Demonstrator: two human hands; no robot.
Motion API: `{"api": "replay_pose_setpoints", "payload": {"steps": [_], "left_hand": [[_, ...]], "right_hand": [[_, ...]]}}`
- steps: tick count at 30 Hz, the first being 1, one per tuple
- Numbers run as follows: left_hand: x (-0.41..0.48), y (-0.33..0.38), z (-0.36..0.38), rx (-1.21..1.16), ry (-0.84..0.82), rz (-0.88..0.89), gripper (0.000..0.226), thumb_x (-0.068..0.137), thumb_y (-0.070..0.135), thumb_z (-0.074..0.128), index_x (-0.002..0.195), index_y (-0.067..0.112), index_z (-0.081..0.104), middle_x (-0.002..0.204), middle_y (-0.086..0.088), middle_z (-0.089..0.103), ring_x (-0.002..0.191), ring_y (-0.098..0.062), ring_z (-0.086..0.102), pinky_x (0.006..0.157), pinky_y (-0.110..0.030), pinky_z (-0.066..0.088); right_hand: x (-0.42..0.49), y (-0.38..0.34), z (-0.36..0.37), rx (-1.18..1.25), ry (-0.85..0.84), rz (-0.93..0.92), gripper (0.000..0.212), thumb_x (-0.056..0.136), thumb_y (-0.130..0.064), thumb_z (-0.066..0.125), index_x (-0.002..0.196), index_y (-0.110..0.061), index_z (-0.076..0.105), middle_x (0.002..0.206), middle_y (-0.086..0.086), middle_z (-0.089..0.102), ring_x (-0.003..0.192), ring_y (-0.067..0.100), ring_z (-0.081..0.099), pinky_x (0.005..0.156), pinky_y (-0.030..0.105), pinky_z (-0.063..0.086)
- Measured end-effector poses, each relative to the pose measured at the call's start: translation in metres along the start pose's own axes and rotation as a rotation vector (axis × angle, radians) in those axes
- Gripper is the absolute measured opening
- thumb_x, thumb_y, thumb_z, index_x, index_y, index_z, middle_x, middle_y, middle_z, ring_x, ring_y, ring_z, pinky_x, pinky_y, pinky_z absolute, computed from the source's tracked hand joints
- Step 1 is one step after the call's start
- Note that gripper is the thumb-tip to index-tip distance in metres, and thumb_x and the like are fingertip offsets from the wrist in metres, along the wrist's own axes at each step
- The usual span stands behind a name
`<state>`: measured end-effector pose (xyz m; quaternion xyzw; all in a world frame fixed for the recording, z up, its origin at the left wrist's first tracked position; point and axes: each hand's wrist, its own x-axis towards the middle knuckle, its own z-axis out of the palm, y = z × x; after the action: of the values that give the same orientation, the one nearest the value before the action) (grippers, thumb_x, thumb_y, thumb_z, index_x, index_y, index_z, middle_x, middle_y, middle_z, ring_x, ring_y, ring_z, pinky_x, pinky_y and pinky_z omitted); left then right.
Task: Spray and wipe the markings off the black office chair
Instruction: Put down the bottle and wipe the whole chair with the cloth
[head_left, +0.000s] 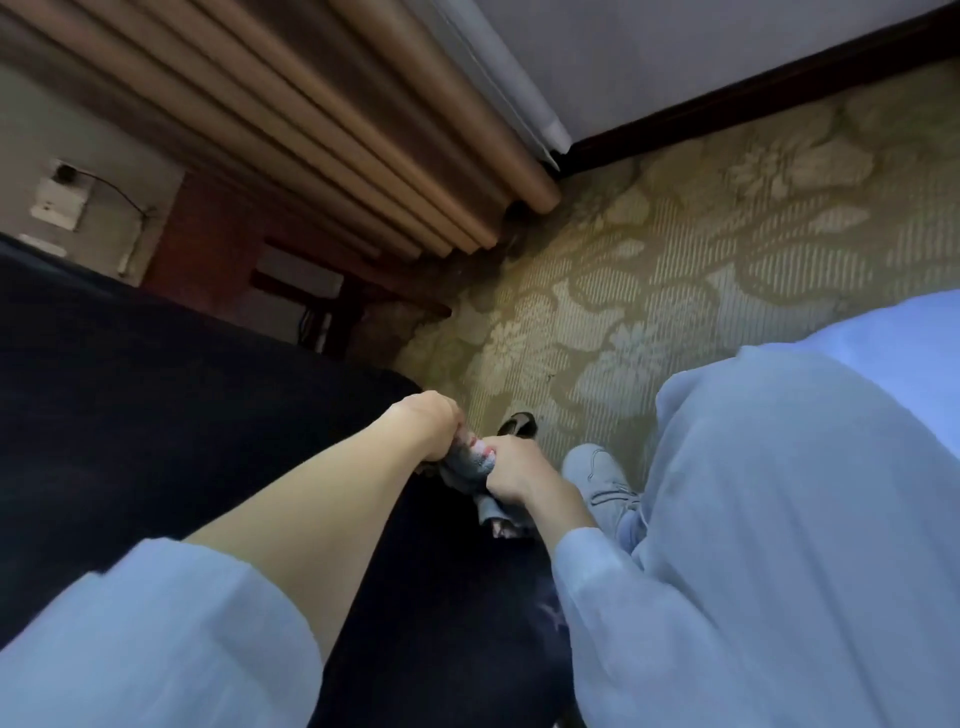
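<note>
The black office chair (156, 395) fills the left and lower middle of the head view as a broad dark surface. At its right edge my left hand (428, 423) and my right hand (511, 473) both grip a bunched grey cloth (470, 467) with pink and white marks. The cloth's loose end hangs below my right hand. No spray bottle is in view, and I cannot make out any markings on the chair.
Patterned green and cream carpet (675, 270) covers the floor to the right. Tan curtain folds (337, 130) hang at the top, next to a dark baseboard (753, 88). A reddish wooden table leg (208, 244) stands behind the chair. My grey shoe (597, 467) and a dark chair caster (517, 422) are near the hands.
</note>
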<state>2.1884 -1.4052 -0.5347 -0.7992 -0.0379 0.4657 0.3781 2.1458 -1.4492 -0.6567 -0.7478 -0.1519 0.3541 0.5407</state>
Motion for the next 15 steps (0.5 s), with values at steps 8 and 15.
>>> {"api": "replay_pose_setpoints", "payload": {"steps": [8,15], "left_hand": [[-0.118,0.03,0.005,0.033,-0.063,0.063,0.033,0.085,0.004,0.066,0.117,0.012,0.064,0.075,-0.002,0.057,0.08,-0.021,0.062,0.071,-0.027,0.048],[-0.189,0.074,0.066,0.12,0.146,0.061,0.047,0.088,0.011,0.063,0.132,0.017,0.049,0.127,-0.004,0.051,0.117,-0.025,0.05,0.075,-0.031,0.038]], "right_hand": [[-0.134,-0.012,0.021,0.135,0.088,-0.005,0.033,0.084,-0.002,0.046,0.112,-0.017,0.056,0.106,0.007,0.063,0.1,0.029,0.057,0.075,0.028,0.041],[-0.221,0.002,0.084,0.277,0.362,0.05,0.042,0.083,0.001,0.054,0.118,-0.022,0.055,0.11,0.003,0.061,0.105,0.025,0.057,0.092,0.038,0.05]]}}
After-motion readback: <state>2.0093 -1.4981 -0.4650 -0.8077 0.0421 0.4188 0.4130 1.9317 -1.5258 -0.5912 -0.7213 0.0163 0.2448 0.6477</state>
